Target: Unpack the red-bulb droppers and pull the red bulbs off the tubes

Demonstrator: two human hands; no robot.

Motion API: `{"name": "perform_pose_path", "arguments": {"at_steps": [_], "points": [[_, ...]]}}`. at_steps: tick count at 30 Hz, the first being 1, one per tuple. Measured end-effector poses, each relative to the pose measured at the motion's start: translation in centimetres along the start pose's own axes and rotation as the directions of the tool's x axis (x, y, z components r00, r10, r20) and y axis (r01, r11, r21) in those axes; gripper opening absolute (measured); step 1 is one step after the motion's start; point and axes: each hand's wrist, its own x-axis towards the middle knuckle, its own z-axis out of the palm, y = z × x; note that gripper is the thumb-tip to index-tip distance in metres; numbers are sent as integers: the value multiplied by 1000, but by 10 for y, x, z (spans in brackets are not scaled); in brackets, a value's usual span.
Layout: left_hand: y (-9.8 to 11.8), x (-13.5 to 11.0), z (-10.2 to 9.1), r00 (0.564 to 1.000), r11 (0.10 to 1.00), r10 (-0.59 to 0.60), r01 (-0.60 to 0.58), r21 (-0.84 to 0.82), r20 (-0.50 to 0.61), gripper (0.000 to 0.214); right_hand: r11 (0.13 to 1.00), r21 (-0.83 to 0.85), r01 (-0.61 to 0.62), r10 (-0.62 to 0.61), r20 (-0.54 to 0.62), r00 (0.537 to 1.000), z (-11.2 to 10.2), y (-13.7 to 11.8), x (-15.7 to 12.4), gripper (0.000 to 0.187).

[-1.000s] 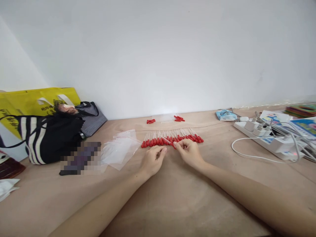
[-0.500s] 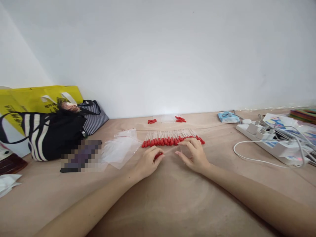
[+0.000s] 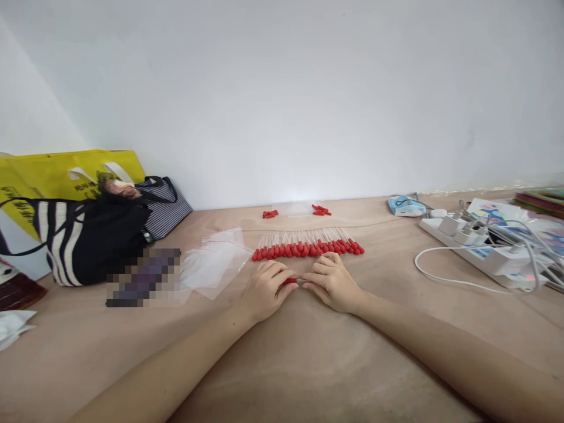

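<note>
Red bulb (image 3: 289,281) and pale tube (image 3: 300,281) held in line, just below the centre of the frame

The left hand (image 3: 267,288) has a narrow grip, fingers above and thumb below the red bulb; part of the red shows between the fingertips, its end towards the right of the frame; the right hand (image 3: 332,283) has thumb and fingertips drawn close on the pale tube, of which only a short stretch shows between the two grips; whether the tube sits inside the bulb is too small to tell.

Just above both hands lies a row of droppers (image 3: 304,249), red ends towards the hands, pale stems pointing up the frame; higher, near the wall (image 3: 282,100), two red piles (image 3: 270,214) (image 3: 321,210) flank some thin tubes (image 3: 298,214); clear bags (image 3: 215,267) lie left of the row; a black bag (image 3: 106,241) stands at the left, a white power strip (image 3: 449,233) lies at the right.
</note>
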Motion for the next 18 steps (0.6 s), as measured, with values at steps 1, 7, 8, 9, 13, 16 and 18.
{"name": "perform_pose_path", "arguments": {"at_steps": [1,7,8,9,13,16,18], "points": [[0,1,0,1000,1000,2,-2,-16,-11,22,1000,-1,2,-2,-4,1000,0,0,0,24],[-4,0,3,999,998,27,-28,-61,-20,17,998,52,30,-29,-23,999,-2,1,-2,22],[-4,-1,2,1000,998,23,-23,-66,-11,16,997,65,43,-41,-23,999,-2,1,-2,22],[-4,-3,2,1000,997,17,-17,-70,0,16,995,76,56,-55,-24,998,-2,1,-2,22],[-3,-10,-1,1000,998,13,-11,-58,23,15,989,98,108,-105,-34,994,-2,-1,-3,23],[-1,-13,-4,998,998,55,-54,-38,16,16,986,111,125,-121,-42,992,-2,-1,-3,22],[0,-13,-6,997,997,74,-74,-23,19,17,984,124,129,-124,-48,991,-1,0,-4,22]]}}
